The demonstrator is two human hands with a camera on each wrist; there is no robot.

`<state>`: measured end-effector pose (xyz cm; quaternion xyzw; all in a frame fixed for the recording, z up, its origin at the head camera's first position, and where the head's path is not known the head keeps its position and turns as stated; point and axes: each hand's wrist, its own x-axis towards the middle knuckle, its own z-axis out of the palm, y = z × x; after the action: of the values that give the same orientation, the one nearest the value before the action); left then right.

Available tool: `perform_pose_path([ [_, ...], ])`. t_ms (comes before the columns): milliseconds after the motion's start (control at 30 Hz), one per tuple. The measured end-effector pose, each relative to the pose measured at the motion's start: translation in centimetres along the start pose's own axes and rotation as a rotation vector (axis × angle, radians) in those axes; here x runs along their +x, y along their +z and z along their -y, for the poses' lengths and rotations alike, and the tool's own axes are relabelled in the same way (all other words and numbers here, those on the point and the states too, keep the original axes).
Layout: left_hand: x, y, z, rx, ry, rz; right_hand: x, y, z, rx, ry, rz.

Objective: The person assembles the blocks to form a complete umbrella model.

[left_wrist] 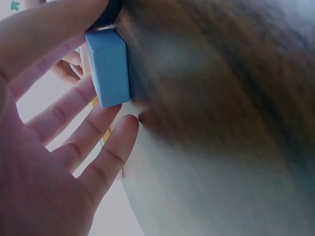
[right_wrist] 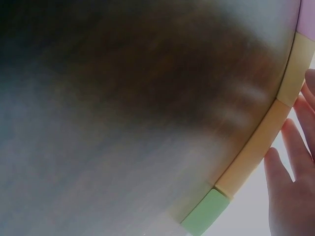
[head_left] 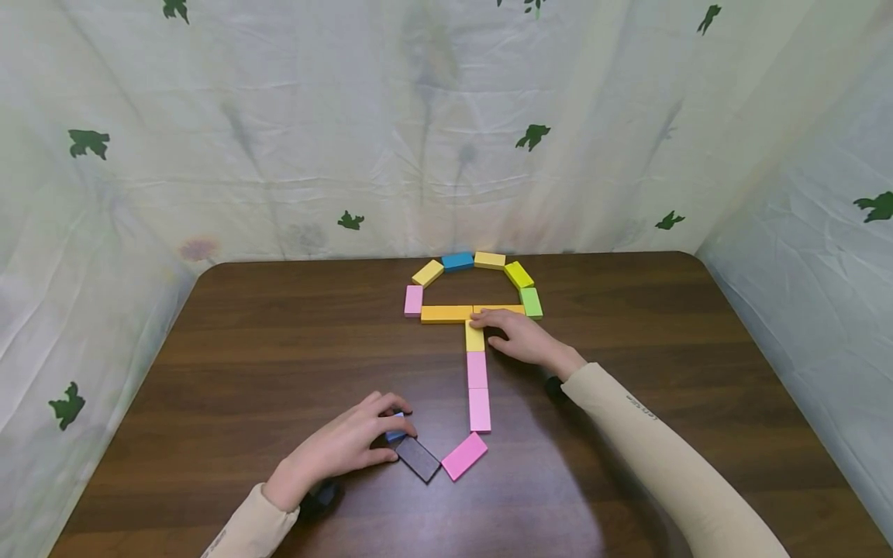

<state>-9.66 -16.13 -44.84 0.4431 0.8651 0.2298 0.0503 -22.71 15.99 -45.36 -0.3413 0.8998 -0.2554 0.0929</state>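
Coloured blocks lie flat on the table in an umbrella-like outline. At the lower left, my left hand (head_left: 349,438) curls its fingers around a blue block (left_wrist: 109,69), which is partly hidden by them in the head view. Its thumb reaches the near corner of a black block (head_left: 419,459) beside the blue one. My right hand (head_left: 523,338) extends its fingers over the joint between a yellow block (head_left: 474,338) and the orange blocks (head_left: 446,315). Its thumb is by the yellow block's right side. In the right wrist view its fingers look fairly straight.
Below the yellow block run two light pink blocks (head_left: 477,387), then a tilted darker pink block (head_left: 464,456) meeting the black one. An arc of several blocks, including a green block (head_left: 531,303), tops the outline near the back edge. A patterned curtain (head_left: 279,155) hangs behind the table (head_left: 279,341).
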Motion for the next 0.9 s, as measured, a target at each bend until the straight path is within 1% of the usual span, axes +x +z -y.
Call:
perform_pose_path([
  [300, -0.10, 0.07, -0.01, -0.007, 0.001, -0.006, 0.03, 0.11, -0.15, -0.002, -0.008, -0.007],
  [500, -0.05, -0.03, 0.03, -0.025, -0.042, 0.023, 0.08, 0.13, -0.25, 0.001, -0.008, -0.011],
  [600, -0.08, -0.11, 0.06, -0.033, -0.058, 0.026, 0.08, 0.14, -0.29, 0.004, -0.005, -0.009],
  [733, -0.14, -0.16, 0.08, -0.039, -0.047, 0.014, 0.06, 0.11, -0.29, 0.005, -0.009, -0.011],
  [900, -0.18, 0.00, 0.18, -0.032, -0.008, -0.009, 0.08, 0.03, -0.21, 0.006, -0.010, -0.009],
])
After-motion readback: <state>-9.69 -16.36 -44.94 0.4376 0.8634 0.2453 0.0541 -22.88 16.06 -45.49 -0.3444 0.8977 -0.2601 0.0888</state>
